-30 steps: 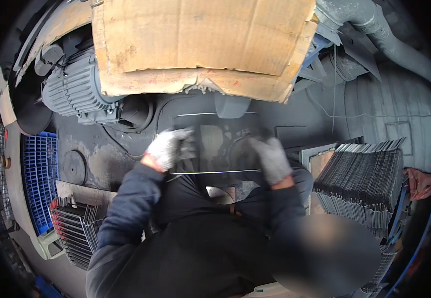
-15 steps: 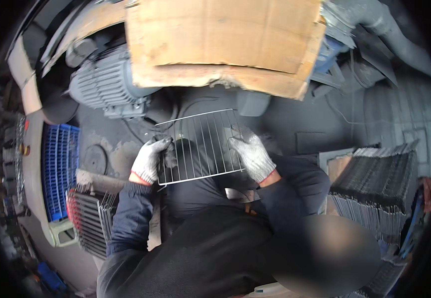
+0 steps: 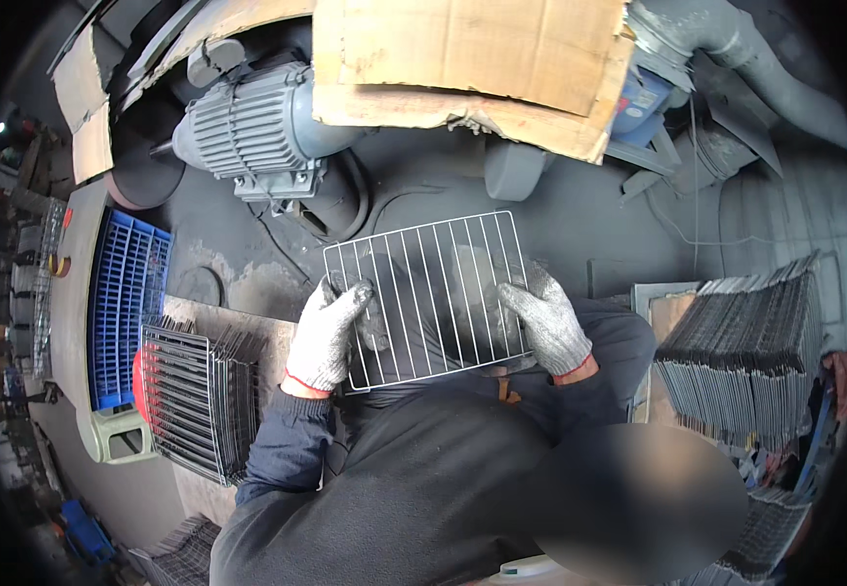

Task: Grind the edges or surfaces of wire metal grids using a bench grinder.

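— Since the prev. frame you tilted the wire rack (image 3: 430, 298) flatter toward you & lifted it clear of the grey machine (image 3: 247, 132)?

— Yep. Your left hand (image 3: 329, 332) gripped its left edge, right hand (image 3: 548, 327) its right edge, both gloved, rack held at chest ht.

— Risk?

— I'd guess thin wires slipping thru the gloves, or a corner snagging the stacked racks (image 3: 194, 396) at your left.

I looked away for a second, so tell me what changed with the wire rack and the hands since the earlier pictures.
The wire rack went from edge-on, a thin line between the hands, to tipped up flat, its whole grid facing the camera. The left hand and right hand kept their grip on its side edges. The stacks of racks at left and right look unchanged.
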The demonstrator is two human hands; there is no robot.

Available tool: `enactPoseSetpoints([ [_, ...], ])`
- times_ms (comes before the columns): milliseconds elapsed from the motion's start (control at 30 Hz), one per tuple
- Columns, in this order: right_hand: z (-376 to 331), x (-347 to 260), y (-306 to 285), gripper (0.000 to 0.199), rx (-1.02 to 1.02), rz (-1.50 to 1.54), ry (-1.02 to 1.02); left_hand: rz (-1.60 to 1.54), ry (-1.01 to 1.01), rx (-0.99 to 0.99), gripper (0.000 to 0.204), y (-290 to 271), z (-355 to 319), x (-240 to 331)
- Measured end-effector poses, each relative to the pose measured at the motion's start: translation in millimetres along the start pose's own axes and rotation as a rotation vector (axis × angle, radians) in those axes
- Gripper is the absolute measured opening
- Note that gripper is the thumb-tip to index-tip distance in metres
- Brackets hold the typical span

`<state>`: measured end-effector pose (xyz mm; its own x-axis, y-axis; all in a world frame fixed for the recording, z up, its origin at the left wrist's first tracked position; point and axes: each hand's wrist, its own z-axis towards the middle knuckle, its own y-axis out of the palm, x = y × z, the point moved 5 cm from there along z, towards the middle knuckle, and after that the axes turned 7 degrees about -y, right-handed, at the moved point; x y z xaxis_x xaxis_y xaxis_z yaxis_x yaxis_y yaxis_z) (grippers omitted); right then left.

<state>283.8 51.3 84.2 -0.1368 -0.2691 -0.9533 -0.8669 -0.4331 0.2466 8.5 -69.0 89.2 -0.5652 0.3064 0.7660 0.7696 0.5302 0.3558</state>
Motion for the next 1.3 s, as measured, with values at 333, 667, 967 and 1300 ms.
enactPoseSetpoints([
  [333, -26.4, -15.5, -31.2, 0.038, 0.054, -0.069, -0.091, 0.285, 0.296, -0.201, 0.011, 44.6, -14.8, 22.0],
  [667, -11.5, -31.0, -33.9, 0.026, 0.083, 0.002, -0.141, 0.174, 0.300, -0.272, 0.012, 58.3, -10.1, 18.3],
  [967, 8.8, -8.3, -63.0, 0.028, 0.184, -0.062, -0.117, 0.193, 0.270, -0.303, 0.017, 64.3, 41.1, 3.4],
  [1300, 11.5, -22.7, -126.6, 0.034, 0.089, -0.292, 0.088, -0.063, -0.368, -0.406, 0.024, 109.6, 119.8, -34.5],
])
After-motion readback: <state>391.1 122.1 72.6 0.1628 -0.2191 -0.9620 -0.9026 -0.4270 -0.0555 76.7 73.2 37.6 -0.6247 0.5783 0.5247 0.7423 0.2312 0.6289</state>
